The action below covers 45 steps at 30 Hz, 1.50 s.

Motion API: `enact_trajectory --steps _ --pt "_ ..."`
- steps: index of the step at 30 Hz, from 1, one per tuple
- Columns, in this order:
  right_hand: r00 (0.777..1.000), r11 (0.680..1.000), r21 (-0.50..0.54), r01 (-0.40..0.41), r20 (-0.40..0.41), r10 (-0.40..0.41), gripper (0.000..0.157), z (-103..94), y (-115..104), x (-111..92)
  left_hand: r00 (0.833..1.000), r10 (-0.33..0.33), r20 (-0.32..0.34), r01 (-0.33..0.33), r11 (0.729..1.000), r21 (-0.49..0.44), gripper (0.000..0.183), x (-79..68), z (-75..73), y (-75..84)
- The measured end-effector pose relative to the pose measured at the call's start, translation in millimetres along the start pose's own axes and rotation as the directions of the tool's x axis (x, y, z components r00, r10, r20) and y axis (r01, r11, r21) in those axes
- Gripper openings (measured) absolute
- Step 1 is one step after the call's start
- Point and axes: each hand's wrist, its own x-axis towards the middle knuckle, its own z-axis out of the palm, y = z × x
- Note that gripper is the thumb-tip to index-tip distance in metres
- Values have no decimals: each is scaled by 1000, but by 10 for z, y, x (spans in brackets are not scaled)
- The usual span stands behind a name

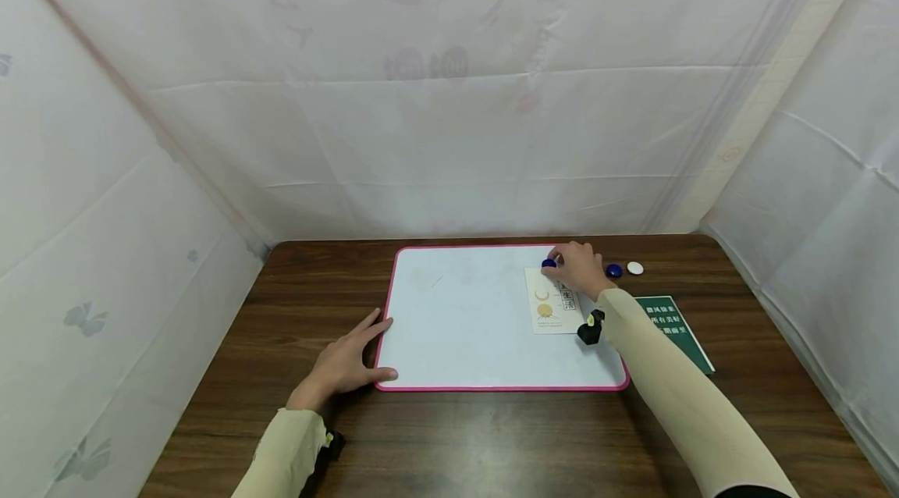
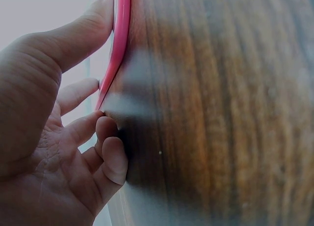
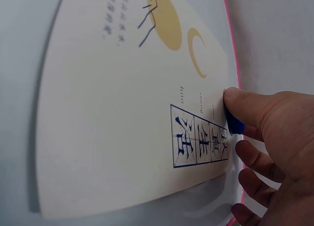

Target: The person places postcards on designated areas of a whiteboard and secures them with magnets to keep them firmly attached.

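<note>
A whiteboard (image 1: 456,318) with a pink rim lies flat on the dark wooden table. On its right part rests a cream card (image 1: 544,317) printed with a moon, a sun and Chinese characters. My right hand (image 1: 579,268) pinches a round blue magnet (image 1: 548,264) between thumb and finger at the card's top edge; the right wrist view shows the blue magnet (image 3: 235,124) partly hidden by the thumb. My left hand (image 1: 344,364) rests at the board's left edge, fingers spread, with thumb and fingertips on the pink rim (image 2: 117,49).
To the right of the board lie another blue magnet (image 1: 614,270) and a white magnet (image 1: 635,268). A green card (image 1: 670,326) with white characters lies partly under my right forearm. White cloth walls (image 1: 435,154) enclose the table's back and sides.
</note>
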Motion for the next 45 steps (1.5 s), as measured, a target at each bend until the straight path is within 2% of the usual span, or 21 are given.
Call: enact_trajectory --steps 23,31,45 --pt "1000 1000 5 4 -1 -4 37 10 21 -7 1000 -7 4 7 1000 -3 94 23 2 8" --pt "1000 1000 9 0 6 0 47 0 23 -11 1000 -19 17 19 1000 2 95 37 8 2" --pt "998 998 44 53 -27 -52 57 -33 86 -68 1000 -18 9 18 1000 10 95 48 8 -41"
